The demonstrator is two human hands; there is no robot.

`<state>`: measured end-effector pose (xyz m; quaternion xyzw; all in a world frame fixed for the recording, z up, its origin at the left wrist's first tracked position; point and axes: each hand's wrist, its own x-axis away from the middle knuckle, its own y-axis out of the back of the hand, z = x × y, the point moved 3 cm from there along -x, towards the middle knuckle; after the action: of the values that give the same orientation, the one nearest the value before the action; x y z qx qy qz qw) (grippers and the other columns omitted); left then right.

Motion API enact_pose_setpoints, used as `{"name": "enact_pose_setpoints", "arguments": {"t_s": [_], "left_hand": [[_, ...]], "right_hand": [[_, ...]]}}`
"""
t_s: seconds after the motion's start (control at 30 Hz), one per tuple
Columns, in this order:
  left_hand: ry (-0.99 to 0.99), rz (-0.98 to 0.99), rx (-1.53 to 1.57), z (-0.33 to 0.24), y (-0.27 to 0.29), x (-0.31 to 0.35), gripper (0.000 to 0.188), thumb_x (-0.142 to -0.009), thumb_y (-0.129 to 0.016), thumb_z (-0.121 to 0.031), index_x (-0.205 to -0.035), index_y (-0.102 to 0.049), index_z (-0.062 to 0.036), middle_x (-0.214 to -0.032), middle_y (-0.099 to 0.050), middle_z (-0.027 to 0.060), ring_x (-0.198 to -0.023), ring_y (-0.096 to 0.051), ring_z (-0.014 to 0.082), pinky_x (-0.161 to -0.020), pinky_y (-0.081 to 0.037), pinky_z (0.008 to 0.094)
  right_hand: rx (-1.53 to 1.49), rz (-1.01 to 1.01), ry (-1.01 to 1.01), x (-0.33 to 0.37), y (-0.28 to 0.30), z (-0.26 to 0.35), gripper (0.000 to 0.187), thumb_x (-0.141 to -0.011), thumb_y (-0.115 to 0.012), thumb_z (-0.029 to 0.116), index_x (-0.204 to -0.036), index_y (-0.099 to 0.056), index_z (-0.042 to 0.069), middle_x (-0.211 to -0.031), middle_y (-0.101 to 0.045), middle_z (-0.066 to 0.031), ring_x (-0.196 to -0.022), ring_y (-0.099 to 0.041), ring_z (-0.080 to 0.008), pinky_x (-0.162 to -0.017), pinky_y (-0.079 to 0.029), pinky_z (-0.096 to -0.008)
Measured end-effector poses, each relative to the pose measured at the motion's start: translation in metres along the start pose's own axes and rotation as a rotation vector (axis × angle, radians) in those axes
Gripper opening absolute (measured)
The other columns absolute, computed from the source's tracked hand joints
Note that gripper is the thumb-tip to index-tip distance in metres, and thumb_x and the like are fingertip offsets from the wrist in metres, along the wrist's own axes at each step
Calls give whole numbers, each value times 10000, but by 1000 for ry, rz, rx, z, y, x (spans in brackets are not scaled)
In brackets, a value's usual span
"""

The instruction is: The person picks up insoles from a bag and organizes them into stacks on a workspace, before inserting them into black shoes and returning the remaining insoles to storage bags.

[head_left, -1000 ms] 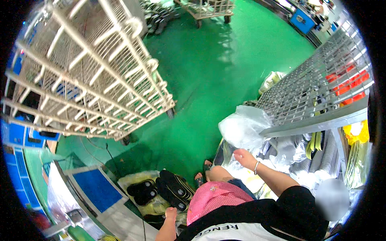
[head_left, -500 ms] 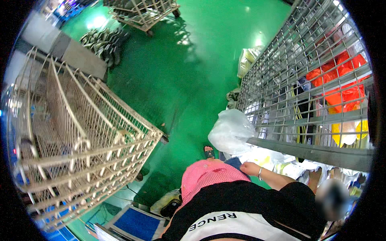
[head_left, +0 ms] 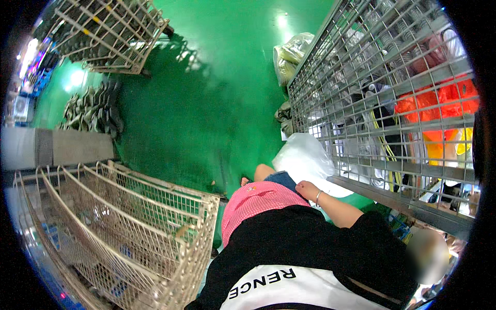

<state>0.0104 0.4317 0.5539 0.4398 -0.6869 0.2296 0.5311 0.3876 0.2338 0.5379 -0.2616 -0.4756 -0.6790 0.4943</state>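
Note:
My right hand [head_left: 308,191] hangs beside my right thigh, a bracelet [head_left: 318,199] on its wrist. Its fingers are curled in, and nothing shows in them. Closest to it are my denim shorts [head_left: 281,179] and pink checked apron [head_left: 256,201]. Just beyond the hand, a white plastic bag [head_left: 305,157] bulges at the foot of a grey wire-mesh cage [head_left: 351,98]. My left hand is outside the picture.
A beige wire cart [head_left: 139,191] stands close on my left. Dark-filled wire cart [head_left: 116,36] is at the far left, near a pile of dark greenish pieces [head_left: 93,108] on the green floor [head_left: 206,98]. Tied clear bags [head_left: 293,57] lean by the mesh cage, which holds orange bags [head_left: 434,101].
My body has stepped forward and the view has turned. The far cart and pile now look nearer and further left. One bare knee shows. My right hand stays by my thigh.

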Motion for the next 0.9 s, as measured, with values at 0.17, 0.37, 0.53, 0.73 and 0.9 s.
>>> {"name": "enact_pose_setpoints", "arguments": {"t_s": [0.17, 0.37, 0.53, 0.73, 0.9], "left_hand": [[0, 36, -56, -90, -8, -36, 219, -769, -490, -249, -780, -512, -31, -618, -493, 42, -529, -471, 157, -474, -377, 301], [29, 119, -157, -200, -52, -82, 214, -768, -487, -239, -794, -504, -27, -632, -500, 50, -534, -478, 167, -472, -383, 308], [50, 189, -194, -288, -85, -110, 211, -767, -484, -231, -807, -497, -24, -644, -506, 57, -538, -485, 175, -471, -388, 314], [71, 310, -234, -408, -115, -160, 208, -766, -481, -221, -821, -489, -20, -659, -513, 66, -543, -492, 184, -470, -393, 321], [79, 399, -261, -528, -136, -234, 207, -765, -478, -213, -833, -482, -17, -671, -519, 73, -547, -499, 192, -468, -398, 326]], "right_hand": [[-331, -166, -79, -24, 26, 30, 262, -754, -472, 233, -824, -562, -3, -714, -576, -114, -669, -533, -162, -596, -423, -269], [194, -90, 270, -110, 76, 51, 110, -685, -509, 131, -711, -549, 32, -649, -568, -95, -597, -551, -230, -569, -446, -321], [-328, -156, -46, -190, 155, 86, 199, -729, -497, 230, -796, -526, 45, -632, -507, -37, -560, -499, -148, -475, -405, -281], [-902, -516, -190, -223, 274, 178, 227, -755, -477, 199, -624, -516, 18, -528, -471, -23, -470, -456, -127, -443, -370, -279], [-1011, -573, -268, -259, 296, 194, 172, -721, -494, 173, -607, -509, 43, -537, -501, -43, -454, -459, -127, -408, -349, -272]]}}
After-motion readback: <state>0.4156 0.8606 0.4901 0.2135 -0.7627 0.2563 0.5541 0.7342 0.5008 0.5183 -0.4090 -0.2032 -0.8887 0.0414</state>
